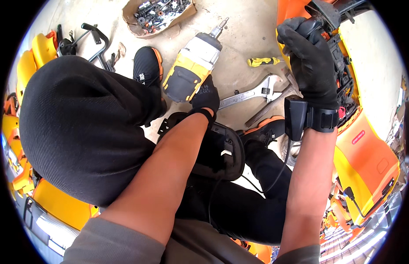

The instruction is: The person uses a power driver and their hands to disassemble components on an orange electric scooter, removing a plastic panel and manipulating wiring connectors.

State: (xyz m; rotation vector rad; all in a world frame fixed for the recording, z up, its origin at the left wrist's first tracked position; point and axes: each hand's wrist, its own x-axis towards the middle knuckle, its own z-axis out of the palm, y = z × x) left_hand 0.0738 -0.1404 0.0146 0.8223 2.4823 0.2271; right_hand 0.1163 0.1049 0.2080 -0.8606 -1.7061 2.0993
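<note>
My left hand (205, 96), in a black glove, is wrapped round the handle of a yellow, black and silver cordless impact wrench (189, 66). The wrench's socket end points up and to the right, away from me. At the upper right my right hand (311, 61), also gloved in black, closes its fingers round a black part (308, 27) at the top of an orange and yellow machine body (360, 152). Exactly what that part is, I cannot tell. A black plastic cover (233, 152) lies between my legs, partly behind my left forearm.
An adjustable wrench (248, 94), a hammer (268, 105) and a yellow and black screwdriver (262, 61) lie on the concrete floor. Beyond them stands a cardboard box of loose fasteners (158, 17). A bent metal frame (101, 44) and yellow panels (43, 48) are on the left.
</note>
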